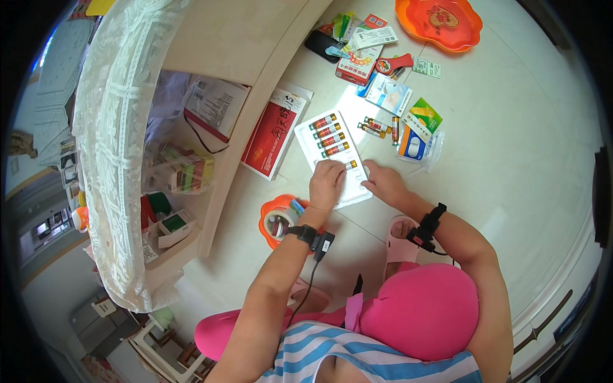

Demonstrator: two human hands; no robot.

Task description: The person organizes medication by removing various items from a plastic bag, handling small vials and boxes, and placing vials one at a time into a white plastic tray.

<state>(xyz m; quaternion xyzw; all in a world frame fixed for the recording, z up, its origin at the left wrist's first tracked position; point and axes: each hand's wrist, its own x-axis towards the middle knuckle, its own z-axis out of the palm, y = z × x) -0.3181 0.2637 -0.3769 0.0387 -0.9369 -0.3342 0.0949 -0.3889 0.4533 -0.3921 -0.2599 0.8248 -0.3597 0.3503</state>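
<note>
A white plastic tray (306, 140) lies on the floor before me, with several small amber glass vials (330, 139) in a column of its slots. My left hand (327, 181) is over the tray's lower left part, its fingers at another amber vial (352, 165) that is partly hidden by them. My right hand (383, 181) is at the tray's right edge, thumb and fingers close to the rim; whether it grips the rim is unclear. Right of the tray, more amber vials (372, 130) lie loose on the floor, one of them (395, 130) pointing towards me.
A red and white box (270, 139) lies left of the tray, beside an open cabinet shelf (225, 191). An orange dish (263, 222) holds a round container. Medicine boxes (389, 94), a blister pack (426, 67) and an orange tray (471, 28) lie farther off. My feet in pink clogs are near.
</note>
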